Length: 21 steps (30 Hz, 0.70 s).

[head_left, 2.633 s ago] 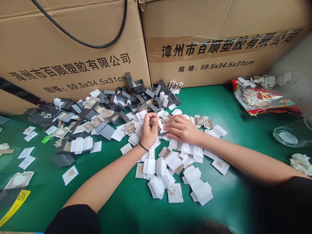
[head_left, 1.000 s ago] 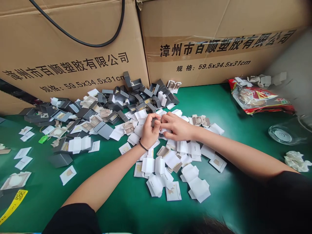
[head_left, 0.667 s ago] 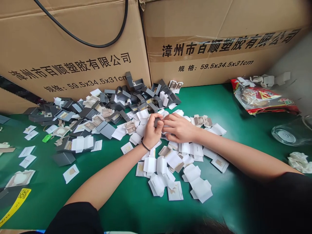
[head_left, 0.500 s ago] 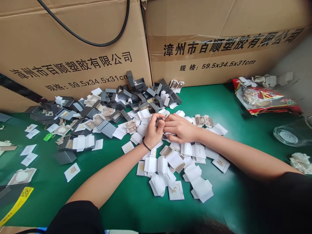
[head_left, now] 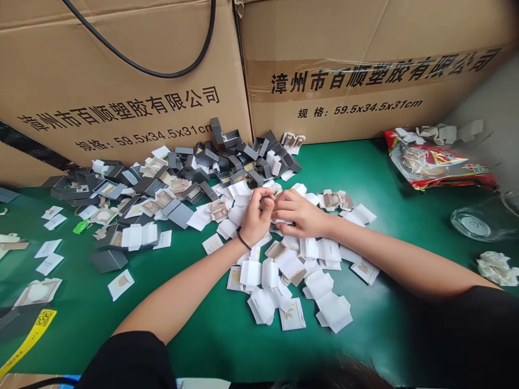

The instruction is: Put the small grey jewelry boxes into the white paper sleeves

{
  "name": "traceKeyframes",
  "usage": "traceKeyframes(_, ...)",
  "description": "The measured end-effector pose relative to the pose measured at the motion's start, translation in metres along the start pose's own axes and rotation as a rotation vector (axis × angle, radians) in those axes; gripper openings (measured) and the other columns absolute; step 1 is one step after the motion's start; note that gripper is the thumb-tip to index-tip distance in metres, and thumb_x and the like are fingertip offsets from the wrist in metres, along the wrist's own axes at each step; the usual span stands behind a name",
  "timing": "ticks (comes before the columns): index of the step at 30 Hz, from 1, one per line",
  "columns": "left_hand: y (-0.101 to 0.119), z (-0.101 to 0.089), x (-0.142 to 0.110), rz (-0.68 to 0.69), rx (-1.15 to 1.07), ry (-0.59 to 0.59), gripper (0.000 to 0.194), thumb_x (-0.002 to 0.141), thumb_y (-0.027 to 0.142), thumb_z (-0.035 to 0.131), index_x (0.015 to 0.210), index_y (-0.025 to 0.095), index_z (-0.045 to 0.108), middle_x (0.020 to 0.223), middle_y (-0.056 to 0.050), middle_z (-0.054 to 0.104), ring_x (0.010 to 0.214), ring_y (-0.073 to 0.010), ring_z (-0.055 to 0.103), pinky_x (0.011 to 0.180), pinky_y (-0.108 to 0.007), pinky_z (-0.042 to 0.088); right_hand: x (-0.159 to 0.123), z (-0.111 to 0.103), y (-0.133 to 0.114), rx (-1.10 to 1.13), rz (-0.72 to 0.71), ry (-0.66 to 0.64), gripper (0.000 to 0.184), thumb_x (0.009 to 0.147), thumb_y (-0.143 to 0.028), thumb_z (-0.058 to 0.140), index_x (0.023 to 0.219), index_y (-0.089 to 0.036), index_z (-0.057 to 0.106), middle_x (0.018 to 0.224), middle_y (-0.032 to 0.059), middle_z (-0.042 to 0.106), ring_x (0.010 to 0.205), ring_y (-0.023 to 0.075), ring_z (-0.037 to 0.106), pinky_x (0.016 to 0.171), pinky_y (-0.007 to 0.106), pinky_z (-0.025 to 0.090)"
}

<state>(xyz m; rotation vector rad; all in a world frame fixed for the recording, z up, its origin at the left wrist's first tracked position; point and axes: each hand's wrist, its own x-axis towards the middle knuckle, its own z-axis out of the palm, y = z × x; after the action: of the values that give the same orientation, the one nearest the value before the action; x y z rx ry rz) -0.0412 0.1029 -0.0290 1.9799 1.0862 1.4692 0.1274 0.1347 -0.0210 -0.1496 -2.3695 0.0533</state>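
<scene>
My left hand (head_left: 256, 217), with a black band at its wrist, is closed around a small dark grey box (head_left: 265, 200). Only a little of that box shows between the fingers. Against it from the right presses my right hand (head_left: 299, 215), its fingers bent and meeting the left fingertips; they hide what they pinch. Both hands are over a spread of white folded card inserts (head_left: 335, 314) and small flat envelopes (head_left: 292, 315). Just behind and to the left is a heap of small dark grey boxes (head_left: 178, 212), many of them open, mixed with card inserts.
Two big cardboard cartons (head_left: 162, 32) wall off the back of the green table (head_left: 211, 335). On the right are a red snack bag (head_left: 438, 162), a clear plastic cup (head_left: 472, 224) and a crumpled tissue (head_left: 498, 268). A yellow tag strip (head_left: 28, 340) lies at the left.
Both hands stay in nearly the same place and still meet at the small box. The view has shifted slightly, so the things at the right appear a little further left.
</scene>
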Motion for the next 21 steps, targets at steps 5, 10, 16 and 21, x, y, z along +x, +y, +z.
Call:
traceKeyframes(5, 0.0, 0.0, -0.001, 0.025, 0.028, -0.003, 0.051, 0.092, 0.059, 0.032, 0.105, 0.011, 0.045, 0.095, -0.009, 0.052, 0.088, -0.0128, 0.053, 0.081, -0.027, 0.044, 0.001, -0.002, -0.001, 0.031, 0.0, -0.026, 0.009, 0.083, -0.016, 0.048, 0.082, -0.015, 0.057, 0.089, 0.0058, 0.058, 0.094, 0.0197, 0.041, 0.086, 0.038, 0.036)
traceKeyframes(10, 0.0, 0.001, -0.002, 0.025, 0.03, -0.006, 0.053, 0.092, 0.06, 0.031, 0.11, 0.012, 0.042, 0.095, -0.009, 0.051, 0.087, -0.0135, 0.052, 0.08, -0.028, 0.045, 0.006, -0.006, -0.003, 0.069, 0.026, -0.091, 0.012, 0.081, -0.014, 0.046, 0.076, -0.015, 0.057, 0.088, 0.0057, 0.057, 0.092, 0.0191, 0.039, 0.085, 0.038, 0.034)
traceKeyframes(16, 0.001, 0.001, -0.001, 0.041, 0.01, -0.003, 0.054, 0.093, 0.056, 0.033, 0.122, 0.011, 0.035, 0.09, -0.007, 0.052, 0.082, -0.0112, 0.053, 0.083, -0.027, 0.045, 0.007, 0.0, -0.008, 0.015, 0.071, -0.042, 0.01, 0.074, -0.012, 0.048, 0.072, -0.015, 0.057, 0.081, 0.0031, 0.059, 0.086, 0.0181, 0.04, 0.083, 0.038, 0.034)
traceKeyframes(21, -0.001, 0.002, -0.001, 0.013, 0.019, 0.058, 0.047, 0.096, 0.051, 0.029, 0.121, 0.012, 0.035, 0.086, -0.006, 0.051, 0.08, -0.0111, 0.052, 0.081, -0.028, 0.045, -0.001, 0.005, -0.009, -0.226, -0.01, 0.103, 0.007, 0.086, -0.017, 0.052, 0.085, -0.016, 0.059, 0.08, 0.0012, 0.063, 0.084, 0.0148, 0.052, 0.1, 0.041, 0.034)
